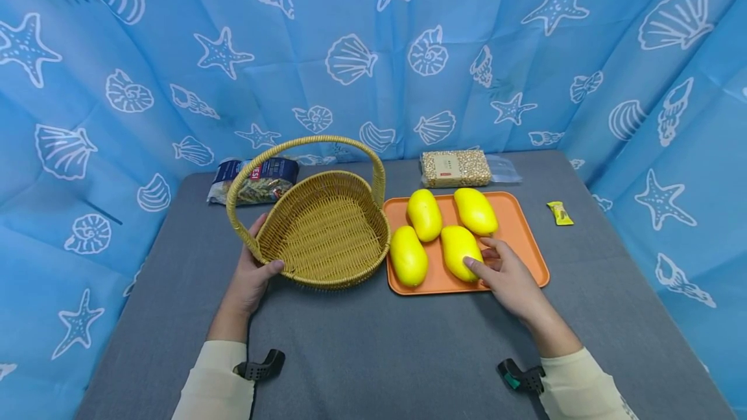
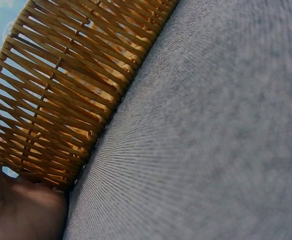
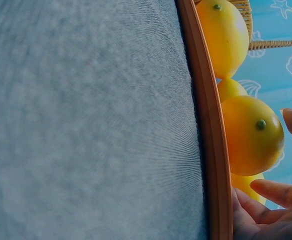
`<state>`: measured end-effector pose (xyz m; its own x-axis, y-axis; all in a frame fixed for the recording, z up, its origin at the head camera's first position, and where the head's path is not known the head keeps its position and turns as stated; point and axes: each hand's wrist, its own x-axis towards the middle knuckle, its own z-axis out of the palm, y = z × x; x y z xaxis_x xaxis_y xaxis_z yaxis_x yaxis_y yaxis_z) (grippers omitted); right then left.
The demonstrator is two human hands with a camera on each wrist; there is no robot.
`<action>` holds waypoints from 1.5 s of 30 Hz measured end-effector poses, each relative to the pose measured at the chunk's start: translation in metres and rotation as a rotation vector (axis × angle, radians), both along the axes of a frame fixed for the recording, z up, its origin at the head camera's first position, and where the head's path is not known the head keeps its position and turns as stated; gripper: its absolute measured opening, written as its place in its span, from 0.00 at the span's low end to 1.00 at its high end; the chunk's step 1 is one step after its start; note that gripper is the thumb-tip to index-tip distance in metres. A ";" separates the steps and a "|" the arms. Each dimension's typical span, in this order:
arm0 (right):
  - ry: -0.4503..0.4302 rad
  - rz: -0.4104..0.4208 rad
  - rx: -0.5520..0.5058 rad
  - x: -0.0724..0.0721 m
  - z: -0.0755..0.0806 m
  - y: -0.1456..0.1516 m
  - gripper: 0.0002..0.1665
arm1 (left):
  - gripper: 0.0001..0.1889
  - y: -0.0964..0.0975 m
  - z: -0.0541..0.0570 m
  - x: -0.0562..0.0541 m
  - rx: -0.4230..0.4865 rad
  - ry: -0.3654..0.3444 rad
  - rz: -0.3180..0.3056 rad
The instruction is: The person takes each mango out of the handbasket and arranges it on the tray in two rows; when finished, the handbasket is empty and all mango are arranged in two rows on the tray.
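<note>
A woven wicker basket (image 1: 329, 238) with a tall arched handle stands on the left half of the table, its inside bare. My left hand (image 1: 252, 277) grips its left side, thumb over the rim and fingers behind the wall. In the left wrist view, the basket's wall (image 2: 61, 95) rises beside the palm. Several yellow mangoes lie on an orange tray (image 1: 516, 238). Around the front right mango (image 1: 461, 253) my right hand (image 1: 508, 274) is spread, thumb above and fingers at its right side. In the right wrist view, small gaps show between fingertips and that mango (image 3: 251, 135).
Behind the basket lies a bag of pasta (image 1: 253, 180). A clear pack of pale grains or beans (image 1: 455, 168) sits behind the tray. A small yellow wrapped packet (image 1: 560, 212) is on the grey tablecloth (image 1: 373, 355) at right. Blue shell-print curtains (image 1: 397, 102) enclose the table's back and sides.
</note>
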<state>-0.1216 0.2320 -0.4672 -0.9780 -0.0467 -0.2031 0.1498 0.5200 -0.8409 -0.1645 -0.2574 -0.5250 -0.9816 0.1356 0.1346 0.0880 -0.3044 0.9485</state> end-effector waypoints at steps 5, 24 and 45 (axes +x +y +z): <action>0.005 0.001 0.010 0.000 0.000 0.000 0.51 | 0.52 0.000 -0.001 0.000 0.005 -0.006 0.001; 0.087 -0.017 0.154 -0.003 -0.008 -0.011 0.57 | 0.52 0.000 0.000 -0.001 0.011 -0.005 -0.004; -0.013 -0.068 0.236 0.007 0.001 -0.009 0.51 | 0.51 0.000 -0.001 -0.001 0.023 0.001 -0.007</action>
<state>-0.1148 0.2235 -0.4666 -0.9744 0.0695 -0.2136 0.2016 0.6902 -0.6949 -0.1650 -0.2577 -0.5257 -0.9805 0.1390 0.1386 0.0867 -0.3268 0.9411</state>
